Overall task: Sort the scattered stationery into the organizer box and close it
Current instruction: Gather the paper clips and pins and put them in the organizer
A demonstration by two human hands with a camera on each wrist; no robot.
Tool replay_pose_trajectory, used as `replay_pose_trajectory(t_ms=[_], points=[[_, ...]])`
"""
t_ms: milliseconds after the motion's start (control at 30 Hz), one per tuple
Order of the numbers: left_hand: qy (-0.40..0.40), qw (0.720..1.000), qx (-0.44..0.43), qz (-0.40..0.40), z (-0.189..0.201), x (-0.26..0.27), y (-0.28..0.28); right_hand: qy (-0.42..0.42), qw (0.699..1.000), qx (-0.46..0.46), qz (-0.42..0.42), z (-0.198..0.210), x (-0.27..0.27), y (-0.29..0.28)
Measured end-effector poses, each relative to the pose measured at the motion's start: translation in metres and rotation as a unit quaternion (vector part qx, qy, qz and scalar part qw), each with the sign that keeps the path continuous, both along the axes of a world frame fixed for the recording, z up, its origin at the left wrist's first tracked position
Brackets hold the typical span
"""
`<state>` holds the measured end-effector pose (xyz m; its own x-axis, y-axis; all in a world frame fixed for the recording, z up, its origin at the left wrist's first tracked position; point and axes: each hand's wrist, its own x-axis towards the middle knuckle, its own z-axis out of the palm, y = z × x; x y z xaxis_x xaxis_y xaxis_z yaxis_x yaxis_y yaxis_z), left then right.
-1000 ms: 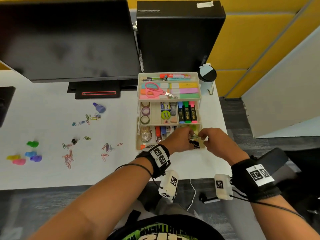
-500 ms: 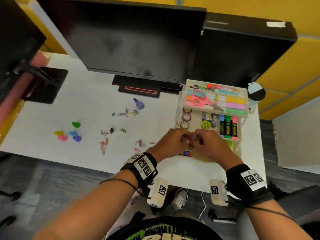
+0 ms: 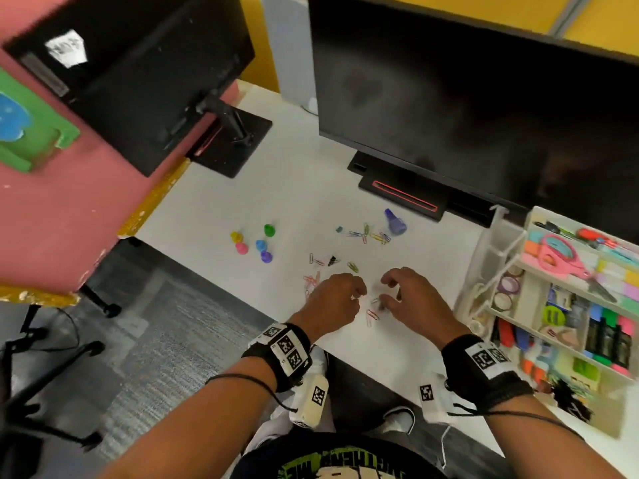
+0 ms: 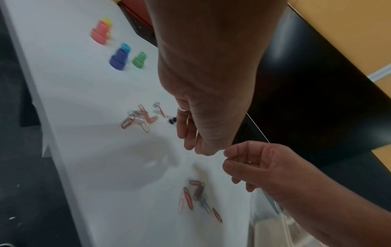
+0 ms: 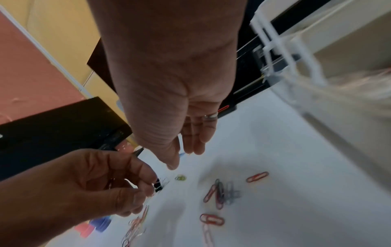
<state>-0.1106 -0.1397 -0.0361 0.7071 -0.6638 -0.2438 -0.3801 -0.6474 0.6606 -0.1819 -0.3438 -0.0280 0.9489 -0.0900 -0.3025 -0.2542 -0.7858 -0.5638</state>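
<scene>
Now both hands have left the organizer box [image 3: 498,271] — back at the paper clips [image 3: 371,314].
Left hand [image 3: 332,302] curled, contents unclear; right hand [image 3: 411,299] loose, empty — box at 3 o'clock.

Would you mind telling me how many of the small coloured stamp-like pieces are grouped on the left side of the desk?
5, in a loose cluster left of the paper clips: yellow, pink, green, blue and purple. A larger purple piece lies apart near the monitor base; none seem hidden.

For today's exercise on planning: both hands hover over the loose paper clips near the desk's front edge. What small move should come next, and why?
Probably lower the right hand and pinch up the red paper clips lying directly beneath it. They remain loose on the desk, neither hand visibly holds anything, and the organizer box stands open beside it.
</scene>
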Motion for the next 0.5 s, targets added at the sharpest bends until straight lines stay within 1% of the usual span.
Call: replay_pose_trajectory(t_ms=[200, 267, 333, 400, 500], points=[[-0.023, 0.998, 0.010, 0.059, -0.013, 0.031, 0.044, -0.034, 0.998, 0.022, 0.041, -0.016, 0.057, 0.047], [-0.024, 0.997, 0.017, 0.076, -0.016, 0.038, 0.056, -0.037, 0.997, 0.031, 0.055, -0.022, 0.073, 0.059], [-0.020, 0.996, 0.011, 0.087, -0.021, 0.042, 0.067, -0.030, 0.997, 0.019, 0.065, -0.026, 0.086, 0.070], [-0.034, 0.995, 0.005, 0.091, -0.030, 0.042, 0.076, -0.022, 0.997, 0.005, 0.074, -0.031, 0.095, 0.076], [-0.072, 0.994, 0.031, 0.077, -0.041, 0.038, 0.085, -0.012, 0.997, 0.002, 0.070, -0.043, 0.100, 0.078]])
